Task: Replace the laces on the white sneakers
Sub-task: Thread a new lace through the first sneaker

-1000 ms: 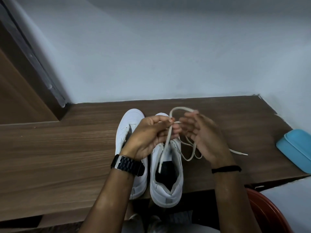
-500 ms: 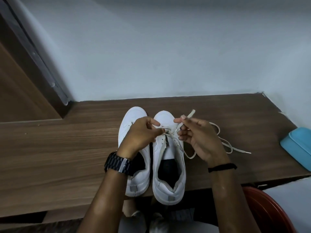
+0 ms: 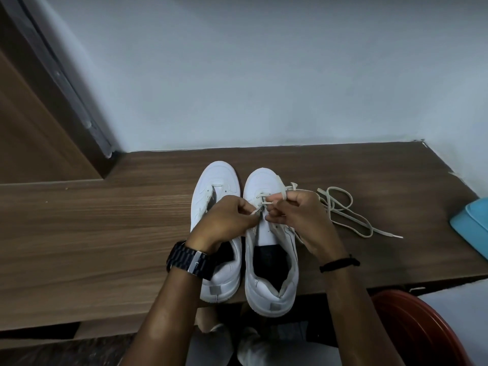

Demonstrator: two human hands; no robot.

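We have both sneakers parked side by side on the wooden surface (image 3: 105,233), toes toward the wall at the top of the frame and heels at the near edge, so the eyelets face us. The left shoe (image 3: 215,186) lies under our left wrist; whether it carries a lace we cannot tell. All the work is on the right shoe (image 3: 264,180) at centre frame. Our left hand (image 3: 227,223) pinches a short piece of lace (image 3: 340,207) just beside the lowest eyelets, likely to keep it from sliding back, while our right hand (image 3: 298,215) has its grip clenched on the other run, pulling it across the tongue. The slack trails off in loose loops to the right, clear of the shoes, probably so that it feeds freely.
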